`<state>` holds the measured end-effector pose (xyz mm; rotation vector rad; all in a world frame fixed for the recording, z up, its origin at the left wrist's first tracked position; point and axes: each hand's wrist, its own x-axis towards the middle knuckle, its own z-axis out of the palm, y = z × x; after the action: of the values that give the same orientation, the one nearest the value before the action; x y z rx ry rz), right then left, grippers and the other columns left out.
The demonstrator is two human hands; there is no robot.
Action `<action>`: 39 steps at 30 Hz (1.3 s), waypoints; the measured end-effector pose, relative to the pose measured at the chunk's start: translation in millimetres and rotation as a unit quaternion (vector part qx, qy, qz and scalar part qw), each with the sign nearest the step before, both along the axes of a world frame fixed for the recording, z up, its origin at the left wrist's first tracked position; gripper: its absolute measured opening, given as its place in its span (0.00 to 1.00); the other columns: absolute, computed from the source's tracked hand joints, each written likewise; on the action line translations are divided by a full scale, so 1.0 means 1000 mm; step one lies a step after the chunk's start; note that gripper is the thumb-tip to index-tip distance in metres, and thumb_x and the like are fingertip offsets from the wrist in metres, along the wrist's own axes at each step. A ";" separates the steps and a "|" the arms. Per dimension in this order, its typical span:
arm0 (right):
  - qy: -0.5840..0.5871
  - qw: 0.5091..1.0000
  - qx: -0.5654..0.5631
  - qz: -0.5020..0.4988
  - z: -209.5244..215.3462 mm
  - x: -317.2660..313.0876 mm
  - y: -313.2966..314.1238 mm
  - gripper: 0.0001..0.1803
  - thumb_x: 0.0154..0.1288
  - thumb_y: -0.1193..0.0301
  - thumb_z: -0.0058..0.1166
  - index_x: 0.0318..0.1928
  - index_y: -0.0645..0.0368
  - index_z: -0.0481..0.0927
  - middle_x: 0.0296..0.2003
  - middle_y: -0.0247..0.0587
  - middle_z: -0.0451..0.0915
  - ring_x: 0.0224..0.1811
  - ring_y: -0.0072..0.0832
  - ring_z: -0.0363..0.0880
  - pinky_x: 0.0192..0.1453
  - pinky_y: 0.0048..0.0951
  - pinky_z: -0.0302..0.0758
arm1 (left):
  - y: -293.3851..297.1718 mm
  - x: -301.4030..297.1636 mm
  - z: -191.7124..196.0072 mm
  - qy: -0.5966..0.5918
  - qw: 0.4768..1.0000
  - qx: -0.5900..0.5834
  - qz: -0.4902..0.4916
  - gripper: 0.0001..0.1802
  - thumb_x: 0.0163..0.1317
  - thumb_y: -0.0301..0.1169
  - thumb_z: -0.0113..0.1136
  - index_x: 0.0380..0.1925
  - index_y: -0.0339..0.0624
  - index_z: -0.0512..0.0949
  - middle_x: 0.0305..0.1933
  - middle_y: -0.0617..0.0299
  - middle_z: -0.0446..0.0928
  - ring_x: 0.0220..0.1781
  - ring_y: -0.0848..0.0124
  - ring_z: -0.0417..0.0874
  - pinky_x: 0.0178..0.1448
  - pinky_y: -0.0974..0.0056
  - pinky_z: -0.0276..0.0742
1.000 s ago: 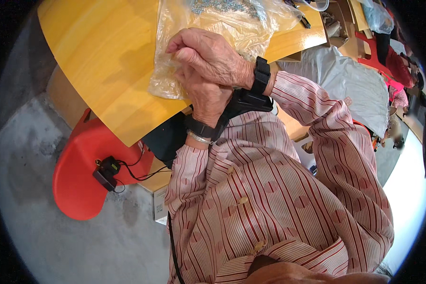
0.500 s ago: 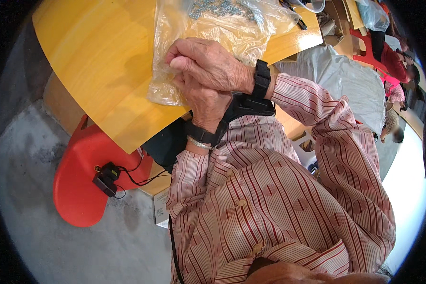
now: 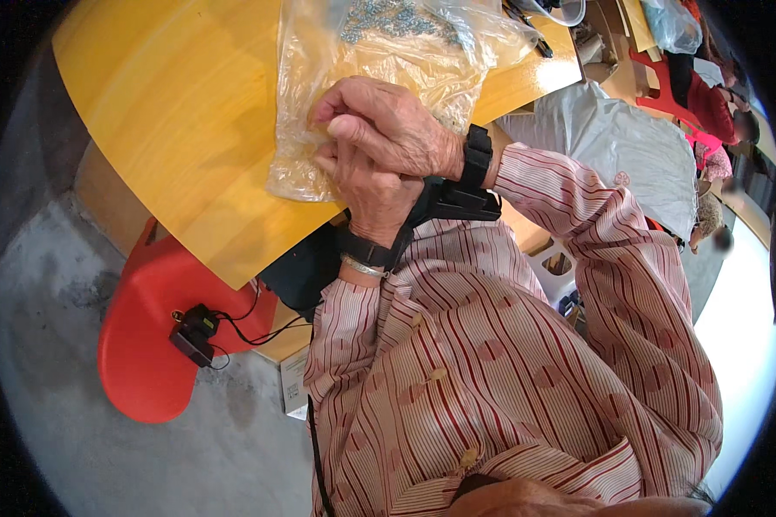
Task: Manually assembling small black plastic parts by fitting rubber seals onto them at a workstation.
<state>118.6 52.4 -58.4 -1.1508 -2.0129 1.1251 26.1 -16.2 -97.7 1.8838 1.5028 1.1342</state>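
Note:
My right hand point(image 3: 392, 125) lies across the top of my left hand point(image 3: 372, 194), crossing it near the knuckles. Its fingers are curled in, with the thumb beside the bent forefinger. Most of the left hand's fingers are covered by the right; the part that shows is bent. Whatever either hand pinches is hidden. Both are over the near part of a clear plastic bag point(image 3: 297, 146) spread on the yellow tabletop point(image 3: 181, 121). Beyond the hands, a heap of small blue-grey pieces point(image 3: 397, 21) sits on or in the bag, too small to name.
A red plastic chair point(image 3: 147, 345) stands at the left, carrying a small black device point(image 3: 194, 332) with cables. Right of the table are a white sack point(image 3: 612, 146) and cardboard boxes point(image 3: 612, 43). A black tool point(image 3: 541, 43) lies at the table's far right. Other people point(image 3: 707, 103) sit farther right.
Both hands stay crossed over the bag. My right hand has shifted slightly right and toward me, and its thumb stands a little farther from the forefinger. The whole view has moved slightly.

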 end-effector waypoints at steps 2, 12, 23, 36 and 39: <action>0.011 1.000 0.002 -0.004 0.000 0.000 -0.002 0.17 0.69 0.59 0.45 0.42 0.62 0.74 0.34 0.45 0.76 0.39 0.39 0.77 0.45 0.32 0.73 | 0.000 0.000 0.001 0.006 1.000 0.026 -0.002 0.33 0.37 0.32 0.70 0.48 0.37 0.74 0.50 0.48 0.75 0.54 0.49 0.72 0.56 0.50 0.60; -0.013 0.994 -0.081 -0.065 0.008 0.002 -0.001 0.18 0.72 0.59 0.38 0.45 0.61 0.74 0.34 0.44 0.78 0.36 0.33 0.78 0.43 0.29 0.74 | 0.009 0.005 0.008 -0.035 0.999 0.010 0.005 0.26 0.38 0.30 0.67 0.42 0.36 0.75 0.46 0.48 0.76 0.53 0.49 0.72 0.48 0.50 0.61; -0.021 0.998 -0.047 -0.027 0.002 0.005 0.000 0.18 0.72 0.58 0.40 0.43 0.61 0.74 0.36 0.44 0.78 0.38 0.37 0.78 0.44 0.30 0.74 | 0.006 0.003 0.008 -0.008 1.000 -0.011 -0.006 0.21 0.38 0.29 0.66 0.37 0.38 0.78 0.44 0.51 0.77 0.56 0.49 0.71 0.50 0.48 0.60; -0.035 0.995 -0.062 -0.065 0.005 0.008 0.001 0.17 0.72 0.60 0.40 0.43 0.62 0.74 0.35 0.45 0.78 0.38 0.38 0.78 0.44 0.31 0.74 | 0.009 0.004 0.011 0.008 0.999 -0.029 -0.018 0.19 0.37 0.28 0.67 0.35 0.40 0.80 0.42 0.54 0.78 0.56 0.49 0.71 0.50 0.48 0.60; -0.045 0.993 -0.100 -0.052 0.010 0.009 0.004 0.19 0.72 0.58 0.39 0.44 0.61 0.74 0.35 0.46 0.78 0.38 0.37 0.78 0.44 0.31 0.74 | 0.009 0.005 0.008 0.029 0.999 -0.015 -0.019 0.19 0.36 0.28 0.67 0.34 0.39 0.80 0.41 0.54 0.78 0.56 0.49 0.71 0.49 0.47 0.60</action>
<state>127.3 56.1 -48.9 -1.4136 -1.9156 1.2638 31.2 -7.1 -89.6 1.9324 1.4993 1.0438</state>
